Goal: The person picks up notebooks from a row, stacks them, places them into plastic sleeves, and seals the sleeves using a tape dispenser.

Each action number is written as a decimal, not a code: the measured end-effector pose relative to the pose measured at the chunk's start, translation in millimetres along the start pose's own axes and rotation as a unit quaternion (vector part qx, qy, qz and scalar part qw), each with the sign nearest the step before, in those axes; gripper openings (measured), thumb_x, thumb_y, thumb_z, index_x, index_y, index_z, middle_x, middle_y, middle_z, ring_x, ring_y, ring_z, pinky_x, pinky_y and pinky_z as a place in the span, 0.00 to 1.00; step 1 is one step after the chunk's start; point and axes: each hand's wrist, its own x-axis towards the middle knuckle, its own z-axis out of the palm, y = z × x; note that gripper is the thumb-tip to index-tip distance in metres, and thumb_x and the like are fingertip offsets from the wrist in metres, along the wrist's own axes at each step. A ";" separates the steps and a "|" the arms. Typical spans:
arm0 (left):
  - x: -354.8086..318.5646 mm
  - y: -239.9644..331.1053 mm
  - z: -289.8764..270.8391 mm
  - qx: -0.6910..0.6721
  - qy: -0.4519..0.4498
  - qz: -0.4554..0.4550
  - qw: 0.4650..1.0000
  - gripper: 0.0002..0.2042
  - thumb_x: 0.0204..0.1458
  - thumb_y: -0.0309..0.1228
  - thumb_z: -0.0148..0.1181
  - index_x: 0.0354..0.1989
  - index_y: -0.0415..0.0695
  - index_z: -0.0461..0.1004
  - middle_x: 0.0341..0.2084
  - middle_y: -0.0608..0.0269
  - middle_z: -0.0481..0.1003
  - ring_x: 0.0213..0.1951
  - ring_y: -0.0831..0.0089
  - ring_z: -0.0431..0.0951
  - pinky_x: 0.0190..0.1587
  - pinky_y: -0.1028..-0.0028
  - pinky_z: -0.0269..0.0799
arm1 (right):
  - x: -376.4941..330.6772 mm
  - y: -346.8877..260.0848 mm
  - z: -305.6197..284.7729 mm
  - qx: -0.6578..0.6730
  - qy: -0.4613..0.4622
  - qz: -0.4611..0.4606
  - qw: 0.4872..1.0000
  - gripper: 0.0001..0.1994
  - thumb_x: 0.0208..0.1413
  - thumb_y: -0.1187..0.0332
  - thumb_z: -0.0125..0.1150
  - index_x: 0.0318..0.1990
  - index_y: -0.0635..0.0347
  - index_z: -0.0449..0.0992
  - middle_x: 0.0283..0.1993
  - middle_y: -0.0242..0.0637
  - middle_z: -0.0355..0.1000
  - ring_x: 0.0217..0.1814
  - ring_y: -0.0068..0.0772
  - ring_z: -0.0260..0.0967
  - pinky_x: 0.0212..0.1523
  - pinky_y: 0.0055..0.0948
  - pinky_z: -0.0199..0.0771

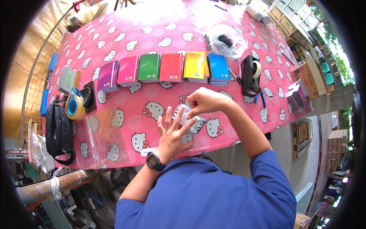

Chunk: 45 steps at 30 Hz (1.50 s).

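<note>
Pink cat-print tablecloth over a table, wire fencing left, stacked crates right. Beyond the clear plastic packet: row of spiral notebooks, black tape dispenser. Left of it: blue tape dispenser, black bag. Left hand spread flat against the crinkly packet; right hand pinching its top edge.

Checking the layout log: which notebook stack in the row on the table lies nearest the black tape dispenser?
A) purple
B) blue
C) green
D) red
B: the blue notebook stack ends the row on the right, right beside the black tape dispenser.
</note>
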 end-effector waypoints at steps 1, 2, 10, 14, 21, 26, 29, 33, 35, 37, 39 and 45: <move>1.3 -0.4 -2.2 0.003 0.002 0.004 1.000 0.35 0.30 0.44 0.68 0.55 0.69 0.66 0.67 0.59 0.44 0.67 0.50 0.37 0.59 0.40 0.33 | 6.1 4.1 -0.5 -0.022 -0.017 0.034 0.999 0.22 0.37 0.53 0.71 0.19 0.65 0.70 0.15 0.37 0.66 0.18 0.28 0.62 0.20 0.30 0.61; 2.6 -1.3 -5.1 0.006 0.003 0.008 1.000 0.36 0.29 0.46 0.68 0.55 0.69 0.67 0.66 0.56 0.44 0.67 0.50 0.37 0.60 0.41 0.33 | 10.7 7.5 -0.9 -0.044 -0.034 0.070 0.996 0.23 0.35 0.52 0.72 0.18 0.65 0.70 0.15 0.37 0.67 0.17 0.30 0.63 0.20 0.31 0.61; 40.5 -26.4 -21.5 0.068 -0.138 0.127 0.980 0.38 0.28 0.47 0.69 0.56 0.71 0.63 0.60 0.54 0.53 0.64 0.54 0.48 0.61 0.38 0.25 | 8.3 26.5 6.7 0.052 -0.044 0.085 0.994 0.19 0.40 0.55 0.70 0.21 0.64 0.72 0.17 0.33 0.67 0.20 0.23 0.62 0.23 0.30 0.62; 42.8 -26.3 -15.1 0.068 -0.100 0.177 0.977 0.38 0.30 0.44 0.68 0.57 0.72 0.62 0.57 0.57 0.56 0.62 0.55 0.50 0.61 0.38 0.24 | -2.3 66.2 34.4 0.334 -0.065 0.026 0.940 0.12 0.47 0.61 0.64 0.26 0.59 0.71 0.21 0.21 0.63 0.25 0.15 0.56 0.26 0.22 0.57; 57.9 -32.3 -12.5 0.045 -0.060 0.247 0.966 0.42 0.29 0.38 0.71 0.58 0.48 0.58 0.49 0.63 0.69 0.57 0.65 0.64 0.62 0.42 0.24 | -16.1 95.7 139.5 0.565 0.217 0.061 0.794 0.22 0.48 0.51 0.61 0.43 0.59 0.70 0.38 0.31 0.69 0.42 0.21 0.64 0.44 0.26 0.63; 101.1 29.0 -3.1 -0.122 -0.042 0.172 0.976 0.47 0.33 0.44 0.72 0.60 0.41 0.49 0.37 0.58 0.74 0.44 0.63 0.74 0.63 0.48 0.36 | -89.6 61.8 132.2 0.328 0.383 0.001 0.863 0.44 0.37 0.64 0.74 0.62 0.59 0.52 0.57 0.39 0.60 0.61 0.33 0.56 0.59 0.33 0.56; 132.9 93.4 34.9 -0.305 -0.020 0.067 0.950 0.45 0.42 0.39 0.67 0.64 0.40 0.43 0.46 0.52 0.70 0.52 0.59 0.69 0.63 0.58 0.47 | -155.7 94.6 106.2 0.436 0.445 0.041 0.782 0.40 0.37 0.65 0.73 0.59 0.63 0.57 0.55 0.39 0.60 0.59 0.33 0.57 0.59 0.33 0.56; 167.1 122.3 45.2 -0.308 0.044 0.124 0.942 0.38 0.46 0.35 0.64 0.63 0.41 0.51 0.57 0.52 0.61 0.58 0.61 0.63 0.61 0.61 0.54 | -266.7 202.5 70.3 0.510 0.638 0.096 0.570 0.26 0.50 0.61 0.62 0.55 0.61 0.62 0.47 0.34 0.66 0.51 0.28 0.64 0.53 0.29 0.64; 162.0 122.0 52.0 -0.325 -0.008 0.060 0.944 0.36 0.46 0.35 0.64 0.62 0.42 0.53 0.57 0.54 0.62 0.58 0.62 0.63 0.59 0.60 0.56 | -321.9 263.4 50.6 0.540 0.714 0.118 0.430 0.23 0.52 0.55 0.59 0.51 0.58 0.65 0.46 0.35 0.68 0.45 0.32 0.69 0.45 0.34 0.72; 151.8 119.2 57.2 -0.339 -0.048 -0.004 0.939 0.34 0.46 0.34 0.64 0.61 0.44 0.56 0.57 0.56 0.62 0.58 0.62 0.63 0.58 0.60 0.58 | -353.8 316.4 32.6 0.563 0.763 0.090 0.306 0.23 0.52 0.54 0.58 0.51 0.58 0.65 0.46 0.37 0.68 0.41 0.35 0.71 0.38 0.38 0.75; 141.1 116.4 70.6 -0.347 -0.059 -0.087 0.932 0.31 0.46 0.33 0.64 0.60 0.45 0.59 0.58 0.59 0.62 0.57 0.63 0.64 0.56 0.59 0.60 | -376.2 356.6 26.8 0.551 0.808 0.045 0.204 0.25 0.54 0.51 0.55 0.52 0.61 0.64 0.45 0.37 0.69 0.41 0.37 0.71 0.37 0.43 0.76; 110.4 90.5 65.3 -0.293 0.049 -0.171 0.940 0.27 0.45 0.31 0.64 0.56 0.43 0.64 0.58 0.57 0.61 0.56 0.61 0.64 0.54 0.58 0.62 | -353.4 391.7 20.0 0.472 0.638 0.397 0.462 0.27 0.48 0.43 0.59 0.38 0.63 0.70 0.27 0.40 0.69 0.20 0.31 0.69 0.19 0.30 0.73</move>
